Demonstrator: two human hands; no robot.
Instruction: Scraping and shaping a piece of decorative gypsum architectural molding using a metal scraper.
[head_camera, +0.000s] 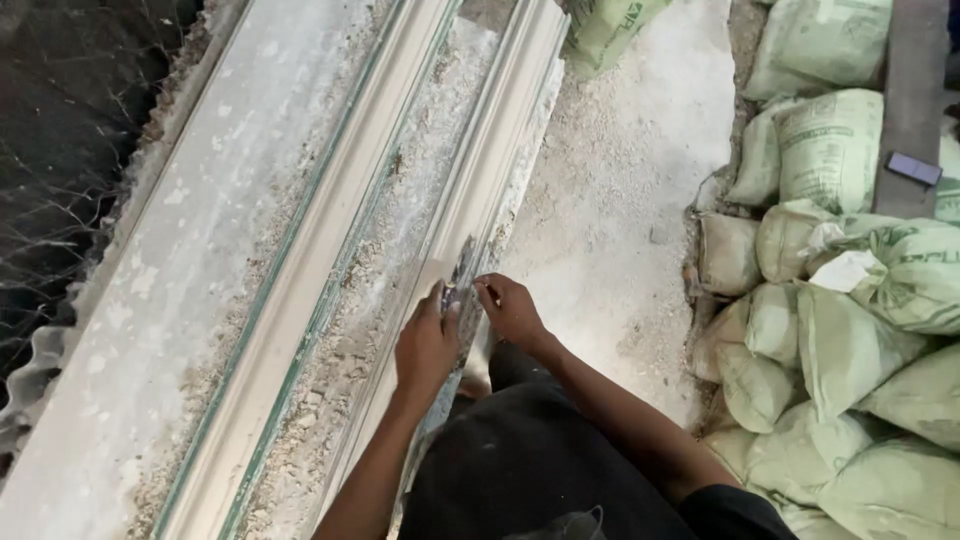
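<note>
Both your hands meet on the near stretch of the right plaster cornice moulding (480, 190): your left hand (425, 345) and right hand (510, 310) have their fingers closed around a small scraper blade (462, 268). Crumbs litter the bench (150, 290); the far length looks unworked. Sacks (850, 330) pile right.
</note>
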